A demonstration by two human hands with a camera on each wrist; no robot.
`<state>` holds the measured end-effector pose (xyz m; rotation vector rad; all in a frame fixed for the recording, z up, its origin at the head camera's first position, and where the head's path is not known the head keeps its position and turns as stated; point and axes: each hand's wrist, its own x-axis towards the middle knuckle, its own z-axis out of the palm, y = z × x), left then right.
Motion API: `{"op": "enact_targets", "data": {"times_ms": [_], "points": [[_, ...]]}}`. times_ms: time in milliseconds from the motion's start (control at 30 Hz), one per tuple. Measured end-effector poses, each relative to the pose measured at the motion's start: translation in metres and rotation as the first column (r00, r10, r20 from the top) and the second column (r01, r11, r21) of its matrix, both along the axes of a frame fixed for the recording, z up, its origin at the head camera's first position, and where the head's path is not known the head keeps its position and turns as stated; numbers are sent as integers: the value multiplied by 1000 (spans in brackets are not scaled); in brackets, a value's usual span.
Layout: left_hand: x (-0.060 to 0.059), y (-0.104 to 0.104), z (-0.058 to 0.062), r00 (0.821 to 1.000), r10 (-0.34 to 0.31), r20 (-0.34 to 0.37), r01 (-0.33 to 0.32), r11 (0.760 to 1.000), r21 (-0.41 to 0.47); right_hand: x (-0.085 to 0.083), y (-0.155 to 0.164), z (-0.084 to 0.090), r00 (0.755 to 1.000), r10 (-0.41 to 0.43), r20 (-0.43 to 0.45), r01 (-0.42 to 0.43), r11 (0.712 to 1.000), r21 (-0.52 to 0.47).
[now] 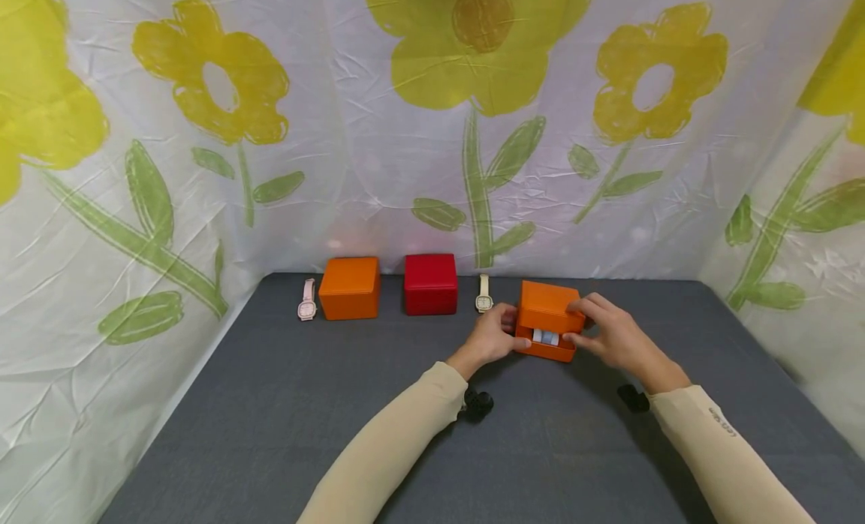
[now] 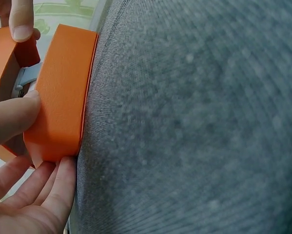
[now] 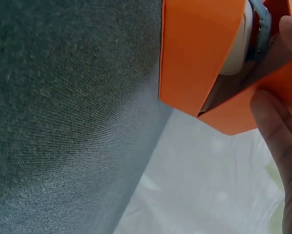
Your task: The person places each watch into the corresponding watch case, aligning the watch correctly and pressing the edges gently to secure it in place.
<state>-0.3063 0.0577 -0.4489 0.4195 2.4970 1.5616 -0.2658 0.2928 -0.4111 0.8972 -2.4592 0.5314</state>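
Note:
A small orange box (image 1: 546, 308) sits on the grey table (image 1: 270, 434) right of centre, its hinged lid partly raised. Inside lies a grey-strapped watch (image 1: 546, 336) on a pale cushion (image 3: 236, 53). My left hand (image 1: 508, 333) grips the box base from the left, thumb (image 2: 11, 119) on its front wall and the other fingers (image 2: 43, 195) under its edge. My right hand (image 1: 586, 327) holds the lid from the right, fingers on top and thumb below. The box wall (image 2: 63, 92) and watch strap (image 2: 28, 78) show close up in the left wrist view.
Along the back of the table stand a shut orange box (image 1: 349, 287) and a shut red box (image 1: 430, 284). A pink watch (image 1: 307, 300) lies left of them and a cream watch (image 1: 483, 293) to their right. A flowered cloth backdrop (image 1: 432, 134) surrounds the table.

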Motion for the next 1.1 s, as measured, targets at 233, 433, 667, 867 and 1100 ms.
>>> {"op": "enact_targets", "data": {"times_ms": [233,433,667,867,1100], "points": [[1,0,0,1000,-7,7,6,999,37,2,-1,-9,1000,-2,-3,2,1000,11],[0,0,1,1000,-18,-1,18,999,49,3,-1,-15,999,28,-20,-27,999,31],[2,1,2,1000,-25,1,24,999,39,5,-3,-15,999,35,-33,-32,996,87],[3,1,2,999,-37,-6,37,999,25,7,-4,-14,1000,6,-13,-5,996,94],[2,-2,2,998,-52,-19,52,999,8,10,-4,-14,998,-24,56,21,998,56]]}}
